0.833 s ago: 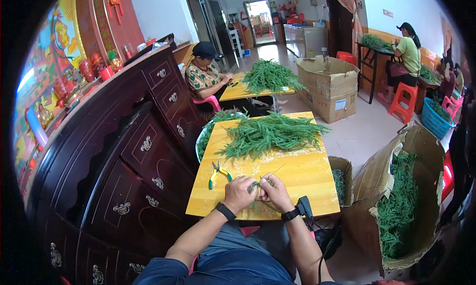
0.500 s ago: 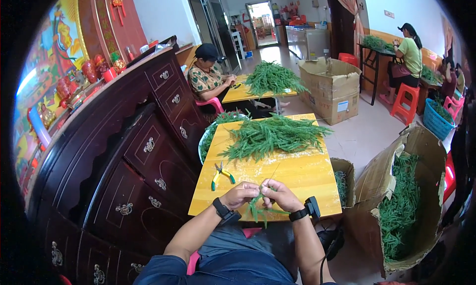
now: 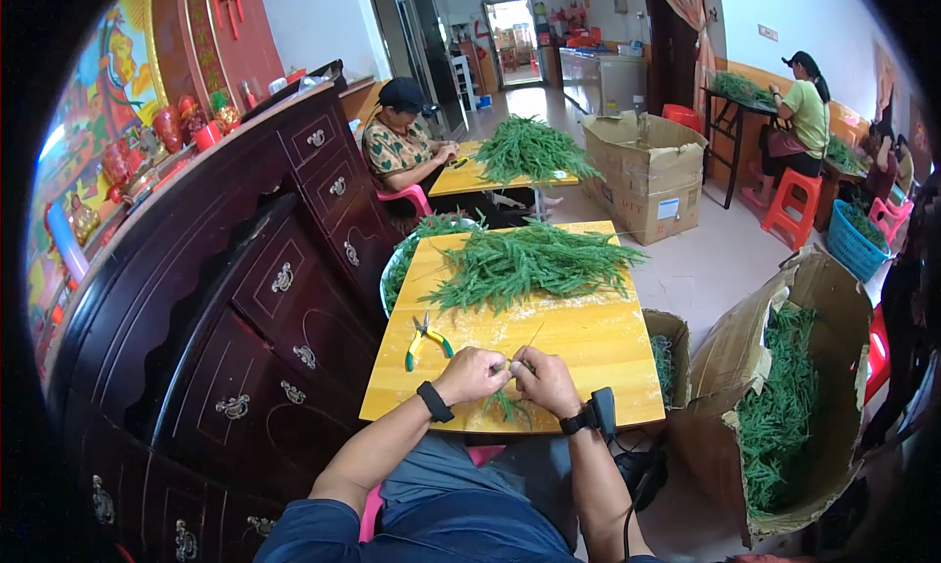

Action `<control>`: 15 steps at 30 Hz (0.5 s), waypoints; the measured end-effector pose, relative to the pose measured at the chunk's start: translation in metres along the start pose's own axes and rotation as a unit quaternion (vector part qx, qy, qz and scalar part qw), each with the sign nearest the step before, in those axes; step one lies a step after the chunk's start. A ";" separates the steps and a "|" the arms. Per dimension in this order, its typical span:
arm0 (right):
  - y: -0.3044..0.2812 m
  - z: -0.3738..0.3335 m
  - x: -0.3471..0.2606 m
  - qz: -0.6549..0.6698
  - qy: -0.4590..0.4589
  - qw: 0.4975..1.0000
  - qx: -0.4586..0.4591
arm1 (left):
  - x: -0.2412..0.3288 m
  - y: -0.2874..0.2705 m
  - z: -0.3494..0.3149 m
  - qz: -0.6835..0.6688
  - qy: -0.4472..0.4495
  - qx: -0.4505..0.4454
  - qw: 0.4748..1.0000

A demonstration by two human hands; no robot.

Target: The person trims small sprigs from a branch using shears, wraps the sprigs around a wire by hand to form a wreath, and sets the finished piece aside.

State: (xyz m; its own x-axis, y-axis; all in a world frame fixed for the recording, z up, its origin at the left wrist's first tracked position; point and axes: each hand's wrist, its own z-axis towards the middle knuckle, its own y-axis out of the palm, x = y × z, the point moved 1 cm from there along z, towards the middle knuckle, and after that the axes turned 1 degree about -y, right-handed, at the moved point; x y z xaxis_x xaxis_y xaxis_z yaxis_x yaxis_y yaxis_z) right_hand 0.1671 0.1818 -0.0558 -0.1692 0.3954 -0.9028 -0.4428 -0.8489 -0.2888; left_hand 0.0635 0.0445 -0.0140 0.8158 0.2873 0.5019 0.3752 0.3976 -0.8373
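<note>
Over the near edge of the yellow wooden table (image 3: 588,347), both fists meet around a green plastic fern sprig (image 3: 507,404). My left hand (image 3: 470,376) is closed, knuckles up, pinching the sprig's stem end. Right beside it, my right hand (image 3: 547,382) is also closed on the sprig, whose fronds hang below the fingers. A thin stem or wire (image 3: 535,336) sticks up from between thumb and finger; its exact join is hidden. Yellow-and-green pliers (image 3: 427,340) lie with handles spread, left of my hands. Beyond them is a heap of green fern sprigs (image 3: 534,262).
Dark wooden cabinet (image 3: 255,347) along the left. At right, a large open carton (image 3: 720,367) holds greenery, with a smaller box (image 3: 669,357) by the table. Ahead, a person (image 3: 402,151) sits at another table (image 3: 456,178); a carton (image 3: 642,186) stands beside it. More people work far right.
My left hand has rolled over so its back faces up, and its fingers have closed tighter. Less of the sprig shows below the hands. The whole view has shifted slightly.
</note>
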 end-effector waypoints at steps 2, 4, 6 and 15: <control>0.003 0.000 0.008 -0.037 -0.010 0.999 0.003 | -0.004 0.006 0.002 0.036 0.011 0.014 0.999; 0.012 0.000 0.019 -0.113 -0.024 0.992 0.041 | -0.005 0.014 0.003 0.110 0.029 0.037 0.993; 0.017 0.000 0.021 -0.258 -0.055 0.958 0.111 | -0.001 0.020 0.005 0.124 0.035 0.047 0.991; -0.008 0.005 0.028 0.242 0.123 0.960 0.068 | 0.025 0.003 0.027 0.103 0.054 0.066 0.991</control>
State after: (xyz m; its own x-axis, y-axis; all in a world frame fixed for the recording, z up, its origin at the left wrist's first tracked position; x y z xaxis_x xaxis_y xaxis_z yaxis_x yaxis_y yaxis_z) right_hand 0.1615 0.2010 -0.0770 -0.1785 -0.1431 -0.9735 -0.4782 -0.8521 0.2129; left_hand 0.0729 0.0763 0.0021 0.9144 0.2811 0.2912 0.1413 0.4525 -0.8805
